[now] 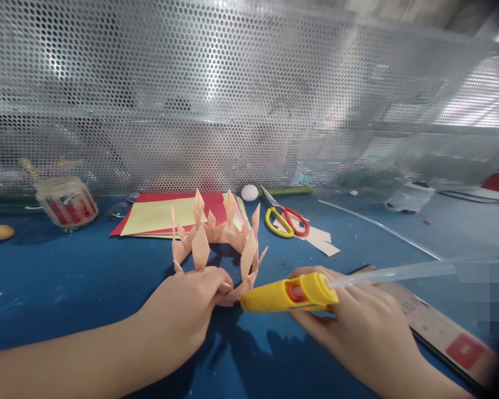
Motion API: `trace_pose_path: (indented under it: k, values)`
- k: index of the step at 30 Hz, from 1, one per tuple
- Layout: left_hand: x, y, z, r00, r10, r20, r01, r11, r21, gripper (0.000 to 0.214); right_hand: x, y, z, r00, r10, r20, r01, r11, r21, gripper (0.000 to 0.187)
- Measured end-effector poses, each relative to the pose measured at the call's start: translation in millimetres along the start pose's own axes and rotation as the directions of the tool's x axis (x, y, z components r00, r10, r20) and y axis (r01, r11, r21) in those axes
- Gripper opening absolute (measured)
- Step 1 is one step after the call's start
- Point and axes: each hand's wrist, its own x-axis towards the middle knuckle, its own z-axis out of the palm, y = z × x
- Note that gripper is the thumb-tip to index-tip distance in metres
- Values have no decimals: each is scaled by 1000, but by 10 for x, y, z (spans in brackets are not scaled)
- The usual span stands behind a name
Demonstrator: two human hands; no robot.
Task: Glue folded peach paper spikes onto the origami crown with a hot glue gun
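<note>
On the blue work table [58, 288], a ring of folded peach-pink paper points [216, 244] stood just ahead of the hands, near the middle of the view. The left hand [187, 305] pinched the ring's near edge between thumb and fingers, closed on the paper at about six o'clock of the ring. The right hand [357, 321] was wrapped around a yellow plastic hot-glue gun [289, 293], its nozzle aimed toward nine o'clock and touching or just beside the pinched paper; a clear glue stick [399, 272] ran out of its back toward three o'clock.

The paper ring looked very light, thin and easily crushed; its upright points would bend under any squeeze, so the low folded base seemed the safest place to grip, as the left hand did. The gun looked rigid and easy to hold by its body.

At twelve o'clock of the ring lay a stack of red and yellow paper sheets [158, 213], with red-and-yellow-handled scissors [285, 219] at about one o'clock. A small clear jar with red contents [66, 200] stood at ten o'clock, and a flat ruler [436, 327] lay under the right hand at four o'clock.
</note>
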Motion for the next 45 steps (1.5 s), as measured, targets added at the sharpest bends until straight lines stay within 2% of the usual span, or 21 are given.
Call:
trace_pose_path:
  k: [6, 38, 45]
  values:
    - [9, 28, -37, 999, -22, 44, 21, 1000, 22, 27, -15, -9, 7, 1000, -2, -8, 2, 1000, 6, 50]
    - [-30, 21, -16, 999, 24, -37, -23, 1000, 17, 27, 17, -44, -35, 1000, 8, 20, -7, 1000, -5, 47]
    - [-10, 26, -14, 998, 47, -32, -46, 999, 17, 20, 10, -52, -24, 1000, 10, 13, -10, 1000, -9, 48]
